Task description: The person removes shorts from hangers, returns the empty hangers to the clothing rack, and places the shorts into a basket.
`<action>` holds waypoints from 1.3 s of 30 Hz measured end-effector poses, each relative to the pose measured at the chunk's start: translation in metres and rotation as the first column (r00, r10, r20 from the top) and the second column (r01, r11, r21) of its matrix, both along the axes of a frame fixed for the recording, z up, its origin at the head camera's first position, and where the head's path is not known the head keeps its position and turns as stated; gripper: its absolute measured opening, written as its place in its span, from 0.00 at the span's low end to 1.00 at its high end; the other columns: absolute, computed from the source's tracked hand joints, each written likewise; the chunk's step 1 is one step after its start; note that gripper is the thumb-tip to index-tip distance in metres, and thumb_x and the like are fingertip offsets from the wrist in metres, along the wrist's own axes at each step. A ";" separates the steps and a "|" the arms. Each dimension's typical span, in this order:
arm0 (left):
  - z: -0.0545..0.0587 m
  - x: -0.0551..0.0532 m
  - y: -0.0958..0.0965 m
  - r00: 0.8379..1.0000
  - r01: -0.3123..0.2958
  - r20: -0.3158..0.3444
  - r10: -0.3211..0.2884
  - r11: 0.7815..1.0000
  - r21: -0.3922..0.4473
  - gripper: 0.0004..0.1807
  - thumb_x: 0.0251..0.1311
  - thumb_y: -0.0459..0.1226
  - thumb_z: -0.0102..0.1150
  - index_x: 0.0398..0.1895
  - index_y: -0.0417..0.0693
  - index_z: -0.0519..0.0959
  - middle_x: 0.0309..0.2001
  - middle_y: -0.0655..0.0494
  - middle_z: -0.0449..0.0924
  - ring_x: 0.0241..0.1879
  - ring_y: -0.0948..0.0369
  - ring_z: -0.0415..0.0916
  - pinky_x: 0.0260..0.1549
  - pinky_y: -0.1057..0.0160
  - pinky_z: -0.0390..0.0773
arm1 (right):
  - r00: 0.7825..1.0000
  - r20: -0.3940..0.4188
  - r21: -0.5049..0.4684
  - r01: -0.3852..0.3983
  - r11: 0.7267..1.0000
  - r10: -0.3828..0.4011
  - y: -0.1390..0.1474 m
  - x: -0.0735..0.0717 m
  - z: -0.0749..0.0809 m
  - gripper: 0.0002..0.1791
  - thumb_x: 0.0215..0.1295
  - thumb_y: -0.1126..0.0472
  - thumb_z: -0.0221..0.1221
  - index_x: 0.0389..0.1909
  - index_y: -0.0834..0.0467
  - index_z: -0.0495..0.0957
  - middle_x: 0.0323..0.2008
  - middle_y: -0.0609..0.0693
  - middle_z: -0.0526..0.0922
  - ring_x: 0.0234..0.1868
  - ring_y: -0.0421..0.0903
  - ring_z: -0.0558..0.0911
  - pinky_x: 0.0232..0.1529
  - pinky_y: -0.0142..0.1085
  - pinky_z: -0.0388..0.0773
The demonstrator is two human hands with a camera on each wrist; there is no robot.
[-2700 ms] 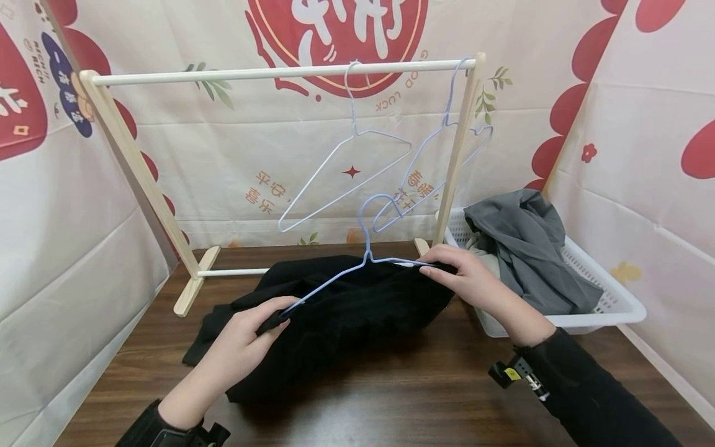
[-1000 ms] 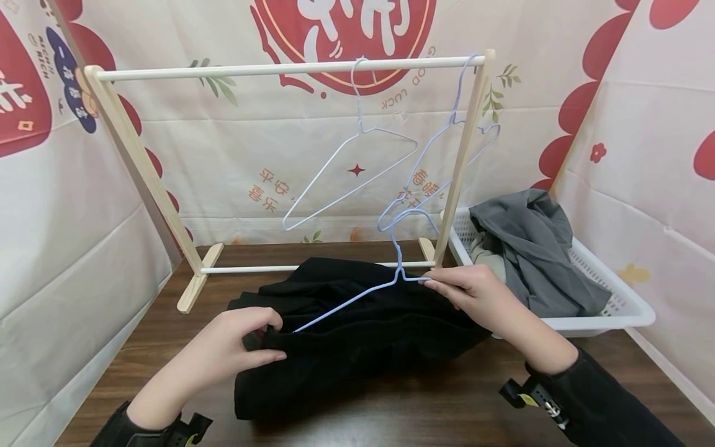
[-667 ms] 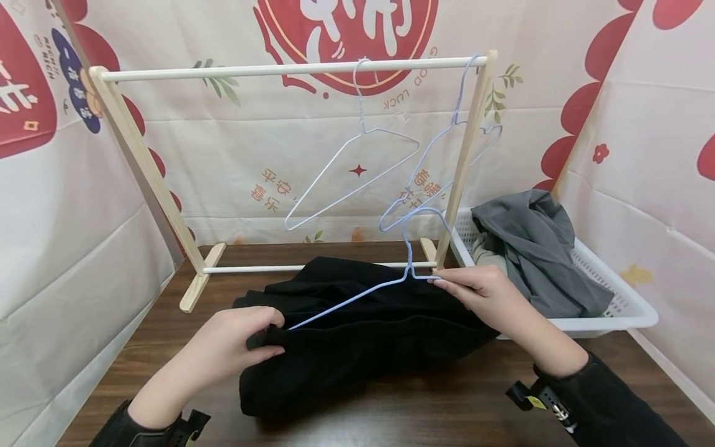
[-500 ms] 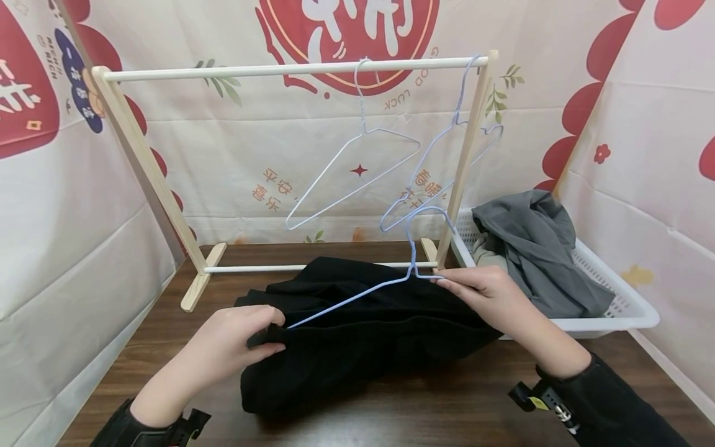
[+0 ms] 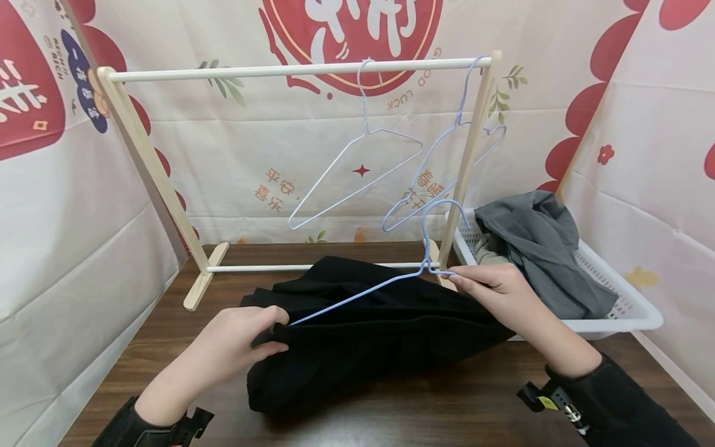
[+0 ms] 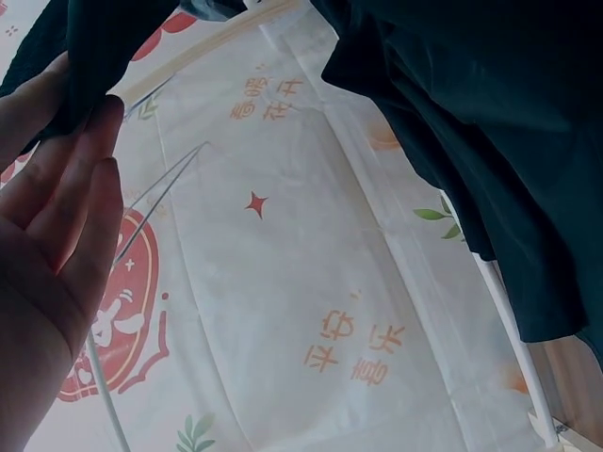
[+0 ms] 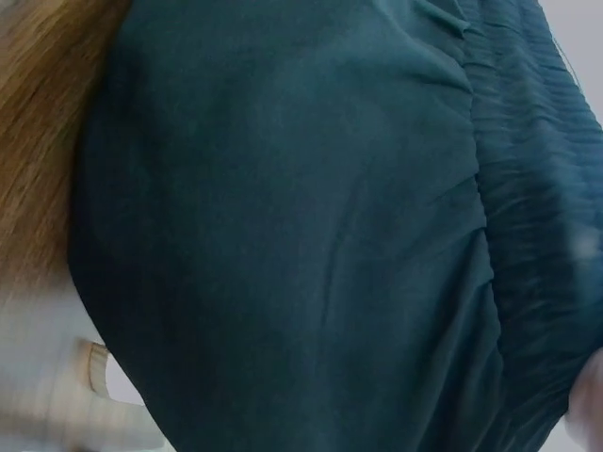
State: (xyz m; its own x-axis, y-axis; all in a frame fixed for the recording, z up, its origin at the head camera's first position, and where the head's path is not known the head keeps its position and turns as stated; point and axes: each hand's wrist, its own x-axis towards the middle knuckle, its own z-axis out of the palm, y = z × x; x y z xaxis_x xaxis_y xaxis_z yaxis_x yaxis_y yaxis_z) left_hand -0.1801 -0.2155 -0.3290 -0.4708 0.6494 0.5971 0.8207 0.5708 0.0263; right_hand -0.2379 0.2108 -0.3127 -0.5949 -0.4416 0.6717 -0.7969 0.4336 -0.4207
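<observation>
Black pants (image 5: pixel 380 347) with a gathered elastic waistband (image 7: pixel 532 188) lie bunched on the table in the head view. A blue wire clothes hanger (image 5: pixel 357 298) slants across them, hook up. Its left arm runs into the waistband near my left hand (image 5: pixel 240 338), whose thumb and fingers pinch the cloth. My right hand (image 5: pixel 503 292) pinches the hanger's right arm, with the waistband drawn up to the fingers; that arm's tip is hidden. In the left wrist view, dark cloth sits between the left fingers (image 6: pixel 89 174).
Behind stands a wooden rack (image 5: pixel 151 167) with a white rail (image 5: pixel 251 72). A white hanger (image 5: pixel 329 180) and a blue hanger (image 5: pixel 424 155) hang from it. At right, a white basket (image 5: pixel 631 316) holds grey clothing (image 5: pixel 536 248). Printed cloth (image 5: pixel 234 155) encloses the table (image 5: pixel 447 403).
My right hand has moved to the right with the hanger, stretching the waistband. My left hand has shifted from the hanger's left end onto the cloth, its thumb and fingers spread wider.
</observation>
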 end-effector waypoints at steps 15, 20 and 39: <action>-0.002 0.002 0.006 0.994 0.036 -0.107 -0.018 0.986 0.164 0.29 0.26 0.28 0.80 0.36 0.47 0.75 0.29 0.61 0.83 0.26 0.66 0.80 0.27 0.68 0.79 | 0.998 0.067 -0.113 0.018 0.993 -0.010 0.000 0.003 -0.003 0.13 0.61 0.76 0.61 0.42 0.59 0.86 0.19 0.41 0.76 0.19 0.37 0.69 0.19 0.31 0.65; -0.004 0.002 0.008 0.990 -0.011 -0.134 0.043 0.974 0.226 0.29 0.22 0.26 0.81 0.33 0.49 0.76 0.25 0.62 0.81 0.22 0.68 0.76 0.24 0.69 0.76 | 0.995 0.096 -0.124 0.030 0.992 -0.018 -0.003 0.004 -0.004 0.11 0.63 0.76 0.59 0.42 0.64 0.85 0.18 0.42 0.74 0.18 0.38 0.68 0.17 0.32 0.65; -0.005 -0.004 0.016 0.971 -0.168 -0.073 0.229 0.862 0.478 0.23 0.32 0.18 0.73 0.29 0.46 0.74 0.17 0.66 0.75 0.19 0.68 0.68 0.20 0.72 0.67 | 0.974 0.149 -0.165 0.197 0.966 -0.173 -0.018 0.006 -0.006 0.10 0.65 0.70 0.60 0.44 0.64 0.85 0.27 0.36 0.82 0.26 0.31 0.75 0.26 0.24 0.70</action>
State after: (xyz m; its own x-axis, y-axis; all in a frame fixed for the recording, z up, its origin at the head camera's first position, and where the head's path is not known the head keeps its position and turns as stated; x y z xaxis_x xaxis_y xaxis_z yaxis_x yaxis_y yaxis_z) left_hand -0.1839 -0.1991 -0.3344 -0.4632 0.1822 0.8674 0.7054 0.6683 0.2363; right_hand -0.2322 0.1924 -0.3190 -0.7434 -0.1960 0.6394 -0.6421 0.4769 -0.6003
